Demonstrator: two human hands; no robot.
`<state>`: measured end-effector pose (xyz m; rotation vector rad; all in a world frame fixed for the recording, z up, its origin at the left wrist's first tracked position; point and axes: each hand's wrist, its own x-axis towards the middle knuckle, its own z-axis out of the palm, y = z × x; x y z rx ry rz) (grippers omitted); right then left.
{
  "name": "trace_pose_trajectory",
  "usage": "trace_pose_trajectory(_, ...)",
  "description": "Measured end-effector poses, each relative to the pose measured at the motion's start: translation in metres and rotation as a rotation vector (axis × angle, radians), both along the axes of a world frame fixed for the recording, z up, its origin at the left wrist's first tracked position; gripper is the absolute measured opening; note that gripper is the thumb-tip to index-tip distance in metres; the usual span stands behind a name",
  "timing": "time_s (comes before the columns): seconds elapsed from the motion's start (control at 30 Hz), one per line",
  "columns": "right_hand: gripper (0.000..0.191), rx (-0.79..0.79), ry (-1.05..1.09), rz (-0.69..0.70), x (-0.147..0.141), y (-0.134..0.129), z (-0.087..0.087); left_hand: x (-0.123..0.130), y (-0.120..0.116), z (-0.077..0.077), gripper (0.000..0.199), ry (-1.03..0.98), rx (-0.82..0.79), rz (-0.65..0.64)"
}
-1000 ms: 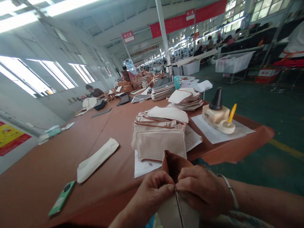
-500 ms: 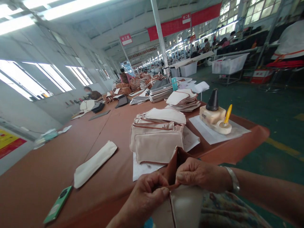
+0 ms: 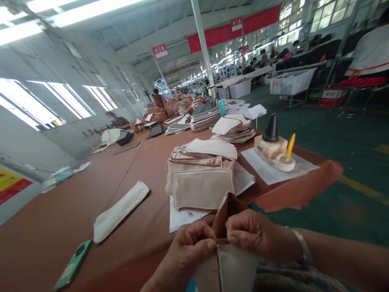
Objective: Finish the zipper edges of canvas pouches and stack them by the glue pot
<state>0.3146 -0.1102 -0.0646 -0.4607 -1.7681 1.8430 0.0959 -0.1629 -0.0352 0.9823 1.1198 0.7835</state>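
Note:
A cream leather piece (image 3: 235, 267) with a brown inner side and a dark seam down its middle is at the bottom centre, over my lap. My left hand (image 3: 190, 249) pinches its upper edge just left of the seam. Right of the seam, my right hand (image 3: 258, 233) has its fingers curled on the same edge, with a bracelet at the wrist. The brown lining opens upward behind both hands. Just beyond it, a stack of cream leather pieces (image 3: 202, 188) rests on white paper (image 3: 179, 219).
The brown tabletop (image 3: 121, 215) bears a long cream piece (image 3: 120, 213) and a green phone (image 3: 73, 263) at left. At right, a pale block (image 3: 270, 148) holds a black cone (image 3: 270, 129) and a yellow-handled tool (image 3: 291, 146). A person (image 3: 120, 121) sits at the far left.
My right hand has shifted slightly down and right along the edge, its fingers more curled. My left hand keeps its pinch. The view has moved slightly.

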Motion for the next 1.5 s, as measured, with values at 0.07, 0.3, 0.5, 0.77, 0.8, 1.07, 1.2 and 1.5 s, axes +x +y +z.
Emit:
trace_pose_trajectory(0.07, 0.047, 0.076, -0.012, -0.023, 0.001, 0.0, -0.001, 0.001, 0.002, -0.001, 0.035, 0.019, -0.003, -0.019)
trace_pose_trajectory(0.3, 0.047, 0.066, -0.071, 0.099, -0.001, 0.01, 0.009, 0.001, 0.007, 0.01, 0.037, 0.14, 0.061, -0.138)
trace_pose_trajectory(0.5, 0.047, 0.172, -0.11, 0.057, -0.004, 0.011, 0.006, 0.008, 0.005, 0.011, 0.033, 0.224, 0.126, -0.146)
trace_pose_trajectory(0.77, 0.046, 0.167, -0.042, 0.122, -0.004, 0.021, 0.009, -0.001, 0.005, 0.031, 0.034, 0.31, 0.12, -0.295)
trace_pose_trajectory(0.8, 0.046, 0.163, -0.055, 0.122, -0.004, 0.021, 0.009, -0.003, 0.006, 0.034, 0.035, 0.277, 0.09, -0.305)
trace_pose_trajectory(1.07, 0.045, 0.212, -0.097, 0.072, -0.005, 0.019, 0.006, -0.003, 0.005, 0.014, 0.041, 0.162, -0.016, -0.192)
trace_pose_trajectory(1.2, 0.042, 0.218, -0.091, 0.069, -0.006, 0.02, 0.008, -0.007, 0.008, 0.01, 0.042, 0.189, 0.063, -0.214)
trace_pose_trajectory(1.5, 0.044, 0.185, -0.09, -0.009, -0.02, 0.018, 0.01, -0.002, 0.019, 0.021, 0.039, 0.152, 0.072, -0.283)
